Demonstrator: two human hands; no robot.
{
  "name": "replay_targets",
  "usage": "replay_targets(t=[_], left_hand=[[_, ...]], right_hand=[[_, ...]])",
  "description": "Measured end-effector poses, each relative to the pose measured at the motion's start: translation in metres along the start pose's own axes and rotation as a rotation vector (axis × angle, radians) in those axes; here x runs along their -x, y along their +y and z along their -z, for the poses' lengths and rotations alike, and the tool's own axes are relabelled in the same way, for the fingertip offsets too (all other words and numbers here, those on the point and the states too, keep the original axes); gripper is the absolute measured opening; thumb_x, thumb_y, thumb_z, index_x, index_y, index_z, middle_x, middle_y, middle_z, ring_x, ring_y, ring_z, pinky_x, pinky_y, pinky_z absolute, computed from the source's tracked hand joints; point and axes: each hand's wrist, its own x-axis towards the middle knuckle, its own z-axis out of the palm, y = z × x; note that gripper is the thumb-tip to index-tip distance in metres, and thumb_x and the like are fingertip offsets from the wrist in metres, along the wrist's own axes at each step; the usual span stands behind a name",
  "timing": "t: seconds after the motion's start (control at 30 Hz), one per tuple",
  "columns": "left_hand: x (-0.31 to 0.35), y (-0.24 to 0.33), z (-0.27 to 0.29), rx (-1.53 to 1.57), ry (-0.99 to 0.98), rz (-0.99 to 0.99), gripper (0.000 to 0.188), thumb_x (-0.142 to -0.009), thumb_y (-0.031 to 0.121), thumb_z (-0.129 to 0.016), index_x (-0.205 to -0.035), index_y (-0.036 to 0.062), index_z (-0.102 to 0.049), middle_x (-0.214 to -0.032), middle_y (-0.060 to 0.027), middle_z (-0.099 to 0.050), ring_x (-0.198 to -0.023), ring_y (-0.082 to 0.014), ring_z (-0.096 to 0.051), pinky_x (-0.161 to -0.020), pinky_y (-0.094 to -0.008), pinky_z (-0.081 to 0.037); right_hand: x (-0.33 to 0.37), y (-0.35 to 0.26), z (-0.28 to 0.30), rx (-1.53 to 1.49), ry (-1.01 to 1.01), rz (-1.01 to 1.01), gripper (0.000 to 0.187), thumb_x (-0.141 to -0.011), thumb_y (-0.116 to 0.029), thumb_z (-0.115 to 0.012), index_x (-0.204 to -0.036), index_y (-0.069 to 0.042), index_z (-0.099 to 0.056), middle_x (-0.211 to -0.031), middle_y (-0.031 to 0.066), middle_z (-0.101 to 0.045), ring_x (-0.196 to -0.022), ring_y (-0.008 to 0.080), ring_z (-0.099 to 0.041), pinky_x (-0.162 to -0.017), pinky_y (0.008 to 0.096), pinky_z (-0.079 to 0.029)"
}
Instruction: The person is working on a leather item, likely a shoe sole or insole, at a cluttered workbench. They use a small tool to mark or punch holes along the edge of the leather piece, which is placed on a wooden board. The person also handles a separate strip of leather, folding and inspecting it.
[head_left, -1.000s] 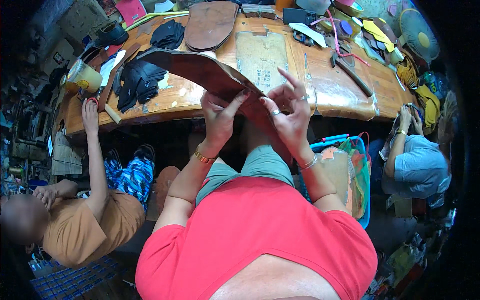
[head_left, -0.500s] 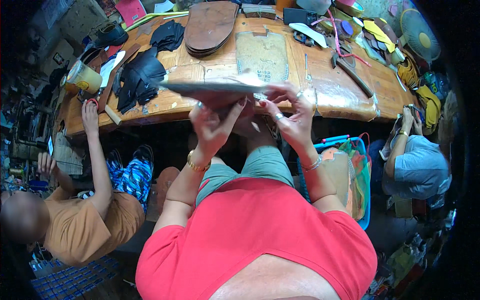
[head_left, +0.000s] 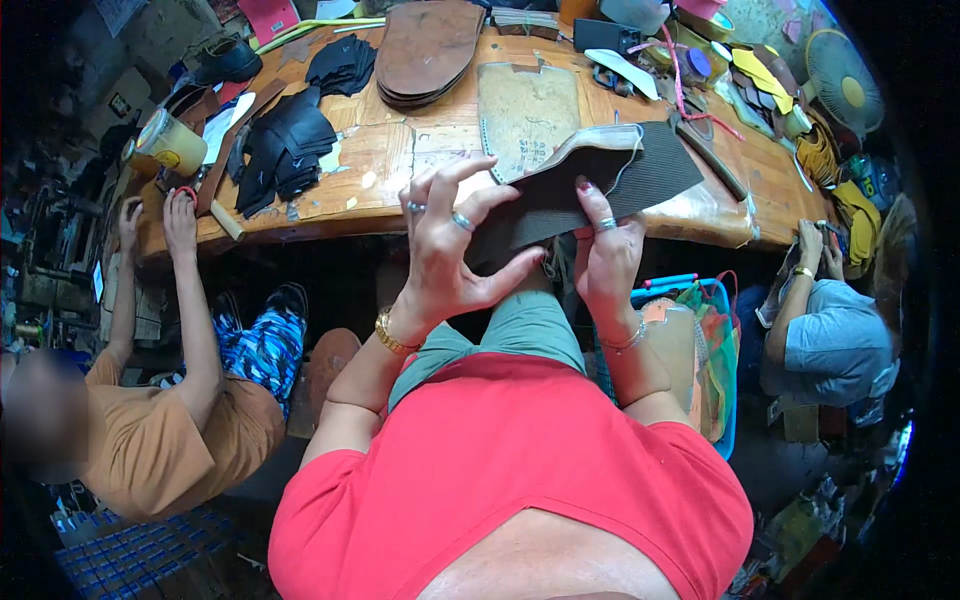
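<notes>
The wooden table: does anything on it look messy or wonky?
Yes, the front pile of black pieces on the left side of the table looks askew. Its pieces stick out at different angles, while the brown stack farther back lines up more neatly.

On workbench (head_left: 440,135), left to right: jar (head_left: 170,147), pile of pieces (head_left: 285,150), layered stack (head_left: 428,45), flat board (head_left: 525,105), hammer (head_left: 718,165). Right rear of hammer: fan (head_left: 845,85). In right hand (head_left: 610,258), before board: sheet (head_left: 650,175). Below bench edge, right: basket (head_left: 729,370).
</notes>
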Motion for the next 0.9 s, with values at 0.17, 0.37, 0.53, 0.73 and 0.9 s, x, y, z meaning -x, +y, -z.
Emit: replay_targets(t=[0.17, 0.37, 0.53, 0.73, 0.9], left_hand=[[-0.006, -0.005, -0.021, 0.352, 0.141, 0.133, 0.034, -0.075, 0.004, -0.073, -0.107, 0.0036, -0.06, -0.104, -0.0149, -0.061, -0.093, -0.0249, -0.06, -0.081, -0.0332, -0.047], [-0.008, -0.011, -0.023, 0.434, 0.011, 0.331, 0.014, -0.083, -0.002, -0.063, -0.096, 0.0015, -0.067, -0.087, -0.0067, -0.065, -0.077, -0.015, -0.061, -0.067, -0.0247, -0.047], [-0.004, -0.014, -0.024, 0.222, -0.017, 0.163, 0.013, -0.081, -0.003, -0.063, -0.094, 0.0015, -0.067, -0.084, -0.0112, -0.064, -0.077, -0.0238, -0.062, -0.066, -0.0284, -0.047], [0.001, -0.018, -0.025, 0.362, -0.061, 0.216, 0.011, -0.083, 0.0, -0.064, -0.094, 0.0007, -0.067, -0.084, -0.0089, -0.064, -0.073, -0.0161, -0.061, -0.062, -0.0264, -0.046], [0.006, -0.025, -0.018, 0.544, -0.18, 0.547, 0.015, -0.085, 0.009, -0.066, -0.093, -0.0023, -0.068, -0.077, -0.0102, -0.065, -0.062, -0.01, -0.057, -0.056, -0.0265, -0.044]], right_hand=[[0.015, 0.023, 0.003, 0.113, -0.248, 0.043, 0.022, -0.089, -0.005, -0.06, -0.11, 0.001, -0.063, -0.106, 0.0046, -0.065, -0.094, 0.0118, -0.059, -0.085, 0.0277, -0.046], [0.006, 0.015, 0.004, 0.285, -0.226, 0.221, 0.032, -0.08, -0.002, -0.07, -0.111, 0.003, -0.061, -0.105, 0.0067, -0.065, -0.099, 0.0153, -0.06, -0.089, 0.0293, -0.046], [-0.024, -0.021, -0.007, 0.831, -0.202, 0.775, 0.03, -0.073, -0.004, -0.074, -0.101, 0.001, -0.065, -0.094, 0.0117, -0.067, -0.091, 0.0252, -0.065, -0.084, 0.0329, -0.049], [-0.034, -0.013, 0.012, 0.799, -0.46, 0.356, 0.011, -0.079, -0.007, -0.071, -0.087, -0.001, -0.068, -0.081, 0.0081, -0.068, -0.078, 0.0151, -0.064, -0.072, 0.0278, -0.048], [-0.032, -0.007, 0.01, 0.718, -0.348, 0.302, 0.009, -0.086, -0.007, -0.067, -0.087, 0.001, -0.066, -0.08, 0.0035, -0.066, -0.076, 0.0071, -0.058, -0.07, 0.0233, -0.046]])
